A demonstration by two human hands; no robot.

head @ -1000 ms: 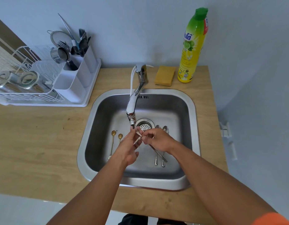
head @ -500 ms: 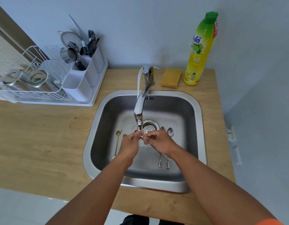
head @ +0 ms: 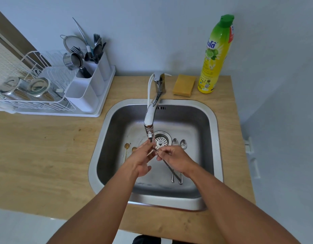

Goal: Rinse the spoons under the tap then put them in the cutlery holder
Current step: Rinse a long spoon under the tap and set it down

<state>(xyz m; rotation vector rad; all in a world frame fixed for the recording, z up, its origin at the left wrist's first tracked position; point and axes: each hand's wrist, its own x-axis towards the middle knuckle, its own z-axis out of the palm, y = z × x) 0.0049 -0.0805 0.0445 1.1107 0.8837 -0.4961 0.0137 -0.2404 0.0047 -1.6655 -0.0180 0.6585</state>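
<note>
The right hand (head: pixel 175 158) was closed in a pinch on a silver spoon (head: pixel 167 164), thumb and fingers gripping it near the bowl end while the handle slanted down and to the right beneath the palm. The left hand (head: pixel 143 156) met it from the other side, its fingertips closed on the same spoon's upper end directly under the tap spout (head: pixel 149 124). Whether water was running could not be told.

Both hands were over the basin of the stainless steel sink (head: pixel 215 131), just in front of the drain strainer (head: pixel 161 140). On the sink floor to the right of the strainer lay two more silver spoons (head: pixel 179 144) side by side, bowls toward the back wall, their handles passing under the right hand. To the left of the left hand lay two gold spoons (head: pixel 126 148), the nearer one mostly hidden by the fingers.

The sink sat in a wooden countertop (head: pixel 46 155). Behind it, beside the tap base, lay a yellow sponge (head: pixel 183 85), and next to that stood a dish soap bottle (head: pixel 215 55) with a green cap. At the far left corner stood a white dish rack (head: pixel 29 95) carrying metal-lidded jars (head: pixel 29 86), with a white cutlery holder (head: pixel 88 81) at its right end, already holding forks, spoons and other utensils upright.
</note>
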